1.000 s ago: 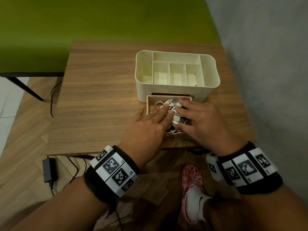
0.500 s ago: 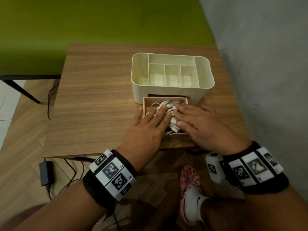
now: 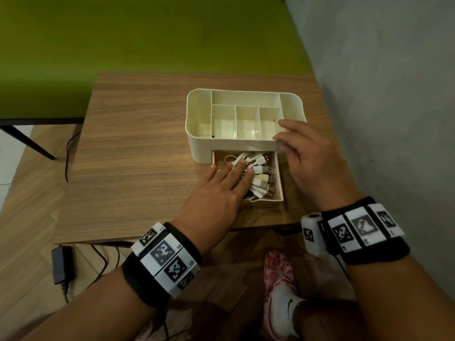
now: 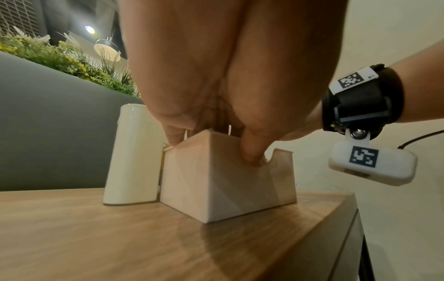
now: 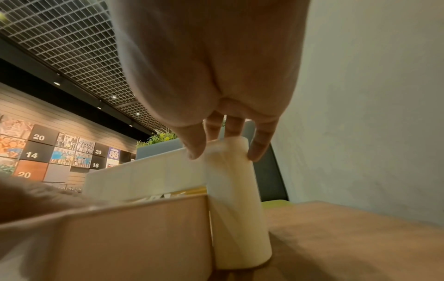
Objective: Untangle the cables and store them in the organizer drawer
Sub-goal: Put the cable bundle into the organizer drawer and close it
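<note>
A cream organizer (image 3: 221, 142) with empty top compartments stands on the wooden table. Its tan drawer (image 3: 279, 187) is pulled out toward me and holds several white USB cables (image 3: 262, 173). My left hand (image 3: 230, 179) lies flat on the cables, fingers straight, pressing them down into the drawer (image 4: 216, 180). My right hand (image 3: 293, 143) reaches over the organizer's front right corner (image 5: 236, 171), fingers spread and straight, the fingertips (image 5: 195, 150) touching its rim.
The table (image 3: 138, 156) stands against a grey wall on the right; its near edge is just below the drawer. A green surface lies behind. On the floor are a black power adapter (image 3: 61, 264) with cords and my pink shoe (image 3: 279, 291).
My right hand has lifted off the cables and moved up and right to the organizer's front right corner. My left hand stays pressed on the cables.
</note>
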The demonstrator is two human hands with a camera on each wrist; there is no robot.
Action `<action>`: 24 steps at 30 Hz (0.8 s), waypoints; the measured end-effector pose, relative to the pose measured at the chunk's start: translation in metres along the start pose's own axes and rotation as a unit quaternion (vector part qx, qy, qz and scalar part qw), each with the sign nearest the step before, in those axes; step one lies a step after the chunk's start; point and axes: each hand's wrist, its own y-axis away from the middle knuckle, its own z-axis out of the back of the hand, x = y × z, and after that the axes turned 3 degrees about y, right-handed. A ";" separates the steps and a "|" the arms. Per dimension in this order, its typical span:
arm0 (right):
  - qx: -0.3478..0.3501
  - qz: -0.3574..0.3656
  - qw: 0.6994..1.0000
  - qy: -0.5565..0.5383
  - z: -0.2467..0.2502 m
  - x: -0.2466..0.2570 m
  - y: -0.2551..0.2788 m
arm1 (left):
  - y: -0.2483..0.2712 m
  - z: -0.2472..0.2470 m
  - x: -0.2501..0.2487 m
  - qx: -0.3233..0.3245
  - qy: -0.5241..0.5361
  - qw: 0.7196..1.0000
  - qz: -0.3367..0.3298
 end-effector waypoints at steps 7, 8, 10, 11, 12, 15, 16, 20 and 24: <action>0.092 -0.006 0.996 0.003 0.018 0.004 0.005 | -0.003 0.001 -0.003 -0.001 -0.006 1.000 0.018; 0.104 -0.011 0.995 0.007 0.020 0.006 0.008 | -0.002 0.000 -0.004 -0.010 -0.016 0.999 0.029; 0.106 -0.004 0.994 0.026 0.020 0.008 0.013 | 0.001 -0.004 -0.007 -0.040 -0.022 0.998 0.052; 0.095 0.009 0.994 0.054 0.019 0.010 0.016 | 0.002 -0.007 -0.007 -0.057 -0.026 0.997 0.052; 0.080 0.024 0.993 0.088 0.019 0.011 0.020 | 0.002 -0.010 -0.007 -0.065 -0.031 0.996 0.048; 0.048 0.058 0.985 0.152 0.014 0.015 0.027 | 0.001 -0.010 -0.007 -0.084 -0.040 0.995 0.035; 0.045 0.070 0.984 0.155 0.010 0.015 0.027 | 0.000 -0.010 -0.007 -0.082 -0.043 0.995 0.035; 0.072 0.071 0.992 0.077 -0.006 0.000 0.018 | -0.001 -0.011 -0.008 -0.081 -0.052 0.995 0.033; 0.112 0.060 0.991 0.052 -0.005 -0.005 0.019 | -0.002 -0.010 -0.008 -0.088 -0.052 0.994 0.026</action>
